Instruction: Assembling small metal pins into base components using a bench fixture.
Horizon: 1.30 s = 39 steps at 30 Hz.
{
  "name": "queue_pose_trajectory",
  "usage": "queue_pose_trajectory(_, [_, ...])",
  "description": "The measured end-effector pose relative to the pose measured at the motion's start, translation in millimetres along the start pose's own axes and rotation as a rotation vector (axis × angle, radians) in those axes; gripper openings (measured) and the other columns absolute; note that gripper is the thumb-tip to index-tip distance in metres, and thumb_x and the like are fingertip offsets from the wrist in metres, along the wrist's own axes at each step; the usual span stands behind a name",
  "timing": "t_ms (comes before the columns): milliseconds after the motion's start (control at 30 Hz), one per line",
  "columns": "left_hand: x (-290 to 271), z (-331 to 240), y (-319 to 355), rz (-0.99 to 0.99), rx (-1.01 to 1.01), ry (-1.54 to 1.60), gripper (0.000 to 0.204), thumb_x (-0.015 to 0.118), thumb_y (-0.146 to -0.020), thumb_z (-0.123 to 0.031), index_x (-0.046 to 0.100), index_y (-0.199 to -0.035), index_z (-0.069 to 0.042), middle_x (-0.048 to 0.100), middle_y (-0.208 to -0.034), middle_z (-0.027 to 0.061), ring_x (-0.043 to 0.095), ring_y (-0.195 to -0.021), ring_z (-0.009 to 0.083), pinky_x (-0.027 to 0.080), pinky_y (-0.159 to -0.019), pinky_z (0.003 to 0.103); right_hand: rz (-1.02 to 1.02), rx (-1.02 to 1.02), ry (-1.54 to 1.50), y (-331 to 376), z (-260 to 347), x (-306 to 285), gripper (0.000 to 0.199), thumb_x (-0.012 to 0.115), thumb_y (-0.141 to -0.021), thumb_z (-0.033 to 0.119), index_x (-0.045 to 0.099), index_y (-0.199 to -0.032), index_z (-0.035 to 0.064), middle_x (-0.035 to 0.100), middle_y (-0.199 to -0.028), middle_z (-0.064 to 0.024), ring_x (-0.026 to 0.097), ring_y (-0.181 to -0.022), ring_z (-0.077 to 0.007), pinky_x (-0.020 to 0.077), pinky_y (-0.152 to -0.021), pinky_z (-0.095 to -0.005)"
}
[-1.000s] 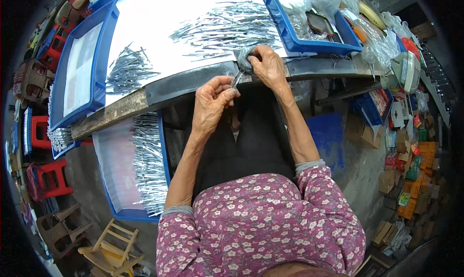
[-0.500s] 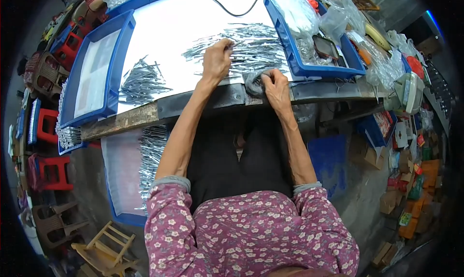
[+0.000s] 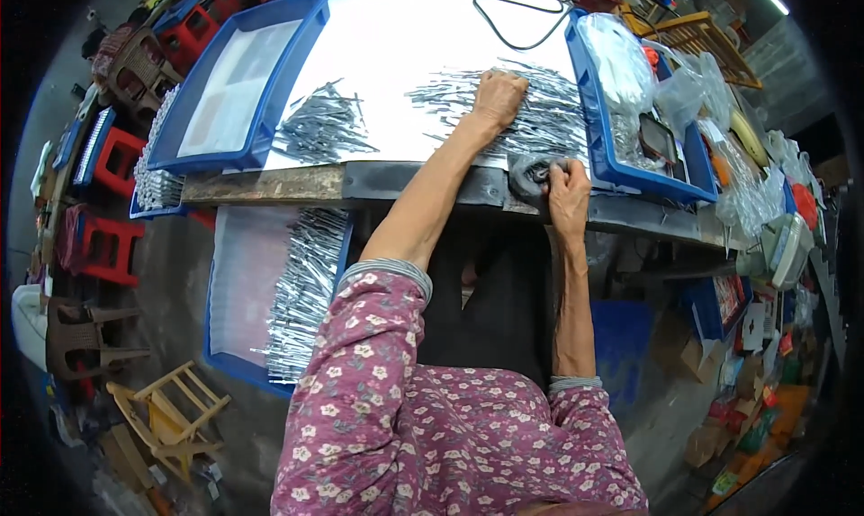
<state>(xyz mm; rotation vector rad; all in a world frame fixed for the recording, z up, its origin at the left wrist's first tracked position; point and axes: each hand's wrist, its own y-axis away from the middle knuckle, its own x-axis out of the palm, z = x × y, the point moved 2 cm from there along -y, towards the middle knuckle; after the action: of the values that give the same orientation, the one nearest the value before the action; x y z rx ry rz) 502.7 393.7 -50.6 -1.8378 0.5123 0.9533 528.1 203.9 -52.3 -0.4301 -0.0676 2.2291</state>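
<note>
silvery metal pins [image 3: 531,111] lie spread in a loose heap across the white surface [image 3: 396,48], within arm's reach of the seated person, so a handful can be taken without leaning far. seen from the head camera, the left hand [image 3: 498,96] is stretched forward and rests on that heap, its fingers curled together over the pins as if gathering some; whether any are actually gripped i cannot tell. the right hand [image 3: 567,188] stays back at the near edge of the surface, closed around a dark grey roll [image 3: 531,170] that looks like tape or a small spool, kept at the rim where it is braced and close to the body. a second, smaller heap of pins [image 3: 319,129] lies well apart to the left, beside a blue tray [image 3: 238,84] set on the surface. another blue tray [image 3: 621,111] at the right holds clear plastic bags, its wall just beside the main heap. below the surface, a lower blue tray [image 3: 261,291] carries a long bundle of the same metal pieces, placed at knee level to the left.
</note>
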Motion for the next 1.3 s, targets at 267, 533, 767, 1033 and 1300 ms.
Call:
queue_pose_trajectory(267, [-51, 41, 41, -0.237, -0.001, 0.053, 0.028, 0.049, -0.064, 0.008, 0.061, -0.087, -0.002, 0.06, -0.083, 0.0148, 0.056, -0.084, 0.0298, 0.045, -0.077, 0.038, 0.056, -0.03, -0.072, 1, -8, -1, 0.007, 0.055, -0.082, 0.006, 0.051, -0.085, 0.0013, 0.041, -0.062, 0.0043, 0.036, -0.055, -0.0033, 0.03, -0.049, -0.0189])
queue_pose_trajectory(533, [-117, 145, 97, -0.029, -0.225, -0.22, 0.016, 0.056, -0.067, 0.002, 0.063, -0.081, -0.003, 0.061, -0.081, 0.0159, 0.057, -0.082, 0.0316, 0.046, -0.075, 0.04, 0.029, -0.043, -0.048, 6, 2, -1, 0.009, 0.055, -0.08, 0.006, 0.051, -0.085, -0.0001, 0.041, -0.06, 0.0039, 0.036, -0.054, -0.0041, 0.0302, -0.049, -0.0199])
queue_pose_trajectory(767, [-125, 160, 107, 0.101, -0.236, -0.281, 0.011, 0.051, -0.068, 0.003, 0.059, -0.073, -0.002, 0.06, -0.078, 0.0153, 0.057, -0.078, 0.0326, 0.044, -0.069, 0.044, 0.032, -0.055, -0.028, 5, -2, -1, 0.009, 0.056, -0.079, 0.007, 0.052, -0.084, -0.0002, 0.045, -0.061, 0.0026, 0.039, -0.055, -0.0044, 0.0314, -0.049, -0.0198])
queue_pose_trajectory(1033, [-127, 134, 106, -0.109, -0.003, -0.066, 0.005, 0.053, -0.078, -0.002, 0.054, -0.083, -0.002, 0.059, -0.075, 0.0123, 0.057, -0.076, 0.0277, 0.044, -0.067, 0.038, -0.003, -0.044, -0.161, 7, 2, -7, 0.01, 0.056, -0.081, 0.009, 0.055, -0.087, 0.0006, 0.05, -0.065, 0.0014, 0.043, -0.056, -0.004, 0.0336, -0.05, -0.0172])
queue_pose_trajectory(1300, [-115, 15, 115, -0.196, -0.262, 0.928, 0.01, 0.049, -0.085, -0.005, 0.055, -0.091, -0.002, 0.052, -0.073, 0.0017, 0.05, -0.072, 0.0119, 0.041, -0.062, 0.025, 0.132, 0.074, -0.382, 21, 32, 2, 0.012, 0.055, -0.082, 0.011, 0.055, -0.088, 0.0017, 0.053, -0.071, 0.0007, 0.046, -0.06, -0.0049, 0.0369, -0.056, -0.0174])
